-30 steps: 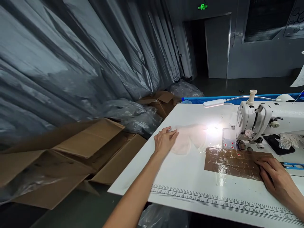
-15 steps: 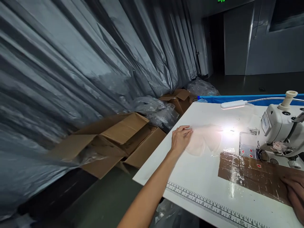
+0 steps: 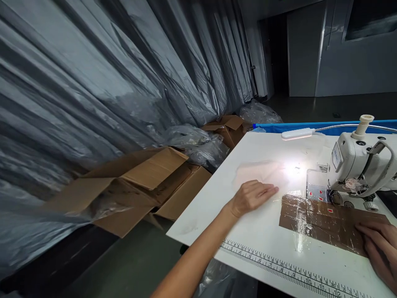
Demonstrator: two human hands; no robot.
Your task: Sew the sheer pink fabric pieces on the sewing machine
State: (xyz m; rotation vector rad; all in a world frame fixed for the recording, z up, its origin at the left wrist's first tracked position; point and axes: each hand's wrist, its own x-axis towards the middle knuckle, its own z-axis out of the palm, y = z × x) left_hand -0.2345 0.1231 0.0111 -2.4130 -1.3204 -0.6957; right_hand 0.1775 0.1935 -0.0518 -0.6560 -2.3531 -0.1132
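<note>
A thin, pale, see-through piece of fabric (image 3: 257, 171) lies on the white sewing table (image 3: 198, 215), washed out by the lamp's glare. My left hand (image 3: 254, 196) rests at its near edge, fingers curled and pressed together, the index pointing right. Whether cloth is pinched in them is hidden. To the right is a white sewing machine (image 3: 344, 159), its needle area hard to make out. In front of it lies a brown, tape-covered board (image 3: 319, 225) with a red mark. My right hand (image 3: 376, 244) lies with fingers stretched out over the board's right end.
A lit lamp (image 3: 297, 133) on a bendable neck stands behind the fabric. A printed ruler (image 3: 279, 267) runs along the table's front edge. Open cardboard boxes (image 3: 155, 167) and clear plastic bags (image 3: 198, 145) sit left of the table, by a silver curtain (image 3: 130, 82).
My left hand has moved right and nearer to me, from the fabric's left end to its near edge. The fabric's outline has shifted. The whole view has swung slightly right.
</note>
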